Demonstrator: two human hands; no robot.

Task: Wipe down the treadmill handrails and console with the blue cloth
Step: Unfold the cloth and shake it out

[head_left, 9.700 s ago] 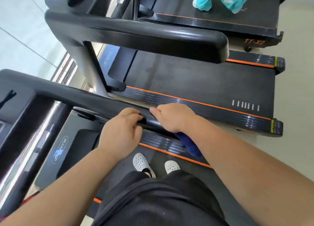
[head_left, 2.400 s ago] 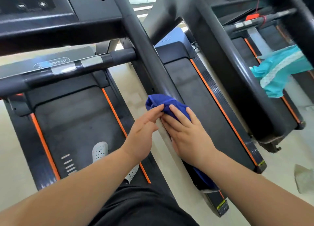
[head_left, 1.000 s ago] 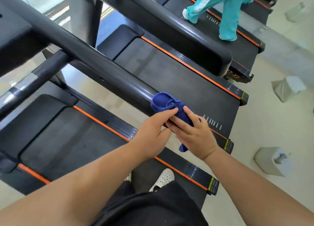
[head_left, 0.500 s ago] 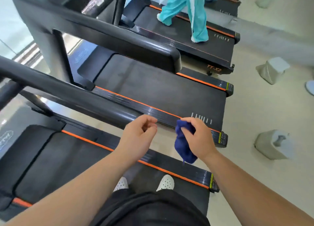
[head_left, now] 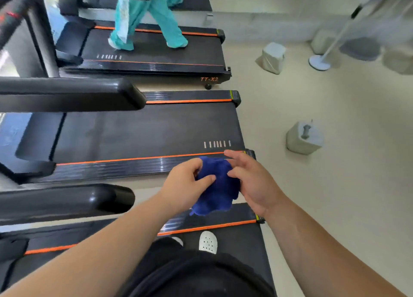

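The blue cloth (head_left: 214,185) hangs bunched in the air between both hands, off the rail. My left hand (head_left: 186,182) pinches its left edge with thumb and fingers. My right hand (head_left: 250,180) holds its right side, fingers partly spread over it. The black right handrail (head_left: 67,201) of my treadmill ends just left of my hands, with a gap between it and the cloth. The console is out of view.
A second treadmill (head_left: 145,131) with its own handrail (head_left: 73,93) lies beyond, then a third (head_left: 156,55) where a person in teal trousers (head_left: 145,17) walks. Grey blocks (head_left: 305,138) (head_left: 272,56) and a white stand (head_left: 319,62) sit on the floor to the right.
The view has swung right, past the rail's end. My left hand, empty half a second ago, now pinches the cloth together with my right hand; the cloth has spread out between them.
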